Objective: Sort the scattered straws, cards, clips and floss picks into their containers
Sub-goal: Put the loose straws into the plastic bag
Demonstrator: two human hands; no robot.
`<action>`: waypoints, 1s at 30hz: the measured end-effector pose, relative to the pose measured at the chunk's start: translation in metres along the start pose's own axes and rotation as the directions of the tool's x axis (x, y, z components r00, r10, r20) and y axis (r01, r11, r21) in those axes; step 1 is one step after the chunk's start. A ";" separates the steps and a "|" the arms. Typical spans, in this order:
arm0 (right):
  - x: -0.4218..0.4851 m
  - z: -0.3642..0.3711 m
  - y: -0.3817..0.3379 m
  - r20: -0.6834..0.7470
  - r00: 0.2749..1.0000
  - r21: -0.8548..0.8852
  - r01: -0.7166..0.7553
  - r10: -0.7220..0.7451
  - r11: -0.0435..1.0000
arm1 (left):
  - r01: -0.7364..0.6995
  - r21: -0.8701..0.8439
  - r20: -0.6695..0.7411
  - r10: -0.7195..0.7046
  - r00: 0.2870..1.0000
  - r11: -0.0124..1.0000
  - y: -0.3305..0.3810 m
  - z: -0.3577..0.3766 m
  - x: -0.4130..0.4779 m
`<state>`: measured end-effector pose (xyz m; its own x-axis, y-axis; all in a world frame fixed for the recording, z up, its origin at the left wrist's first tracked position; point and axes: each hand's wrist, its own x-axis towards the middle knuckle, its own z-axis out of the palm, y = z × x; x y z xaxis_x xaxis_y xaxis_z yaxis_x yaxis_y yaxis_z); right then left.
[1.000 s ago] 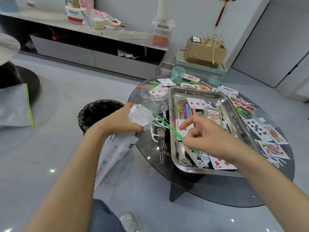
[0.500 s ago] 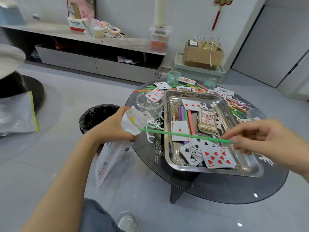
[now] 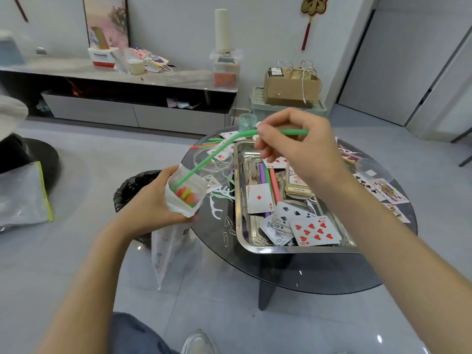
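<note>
Our left hand (image 3: 150, 208) curls round the open mouth of a white plastic bag (image 3: 176, 204), held off the near left edge of the round glass table (image 3: 332, 277). Our right hand (image 3: 298, 154), raised over the far end of the steel tray (image 3: 293, 250), pinches a green straw (image 3: 217, 154) between thumb and fingers.

From left: a black-lined bin (image 3: 132, 185) stands on the floor, partly hidden by the left hand. Inside the bag, orange, yellow and green straw ends (image 3: 187, 196) show, and the green straw's lower tip sits just inside the mouth. The straw bends in a long arc up to the right hand, its far end sticking out past the fingers. Under that arc a clear round dish (image 3: 204, 159), white and pale green floss picks (image 3: 221, 198) and a few paper clips (image 3: 227, 226) lie on the glass.

Right of them, the tray holds purple, green and red straws (image 3: 273, 186), a card box (image 3: 297, 185), an ace of diamonds (image 3: 259, 198) and a hearts card (image 3: 315, 229). More cards (image 3: 388, 190) are scattered on the table's right side, partly hidden by our right forearm.
</note>
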<state>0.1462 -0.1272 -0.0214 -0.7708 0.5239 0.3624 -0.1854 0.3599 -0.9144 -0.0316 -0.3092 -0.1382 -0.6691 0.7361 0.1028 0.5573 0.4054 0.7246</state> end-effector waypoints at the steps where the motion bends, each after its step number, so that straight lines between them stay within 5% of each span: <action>1: 0.002 -0.001 -0.003 0.008 1.000 0.050 0.001 -0.001 0.999 | 0.006 -0.009 -0.004 -0.006 1.000 1.000 0.001 -0.001 -0.002; 5: 0.000 -0.007 -0.008 0.100 0.994 0.220 -0.057 0.035 0.974 | 0.006 0.008 0.034 -0.006 0.999 1.000 0.007 -0.002 -0.009; 11: 0.000 -0.009 -0.012 -0.084 0.995 0.135 0.060 -0.049 0.989 | -0.063 0.005 0.079 0.062 0.995 0.998 0.029 -0.007 -0.017; 20: 0.005 -0.016 -0.020 -0.091 0.972 -0.009 0.218 -0.218 0.976 | -0.120 -0.009 0.188 0.119 0.975 0.993 0.044 -0.004 -0.020; 27: -0.012 0.015 -0.005 0.238 0.968 -0.121 0.113 -0.082 0.986 | -0.158 -0.116 0.190 0.178 0.966 0.981 0.066 -0.003 -0.023; 30: -0.015 0.031 0.007 0.364 0.932 -0.407 0.157 0.002 0.900 | -0.191 -0.106 0.156 0.206 0.966 0.976 0.080 -0.002 -0.023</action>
<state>0.1380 -0.1569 -0.0386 -0.9400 0.2080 0.2703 -0.0396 0.7205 -0.6923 0.0278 -0.2946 -0.0815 -0.4547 0.8793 0.1418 0.6196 0.1979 0.7595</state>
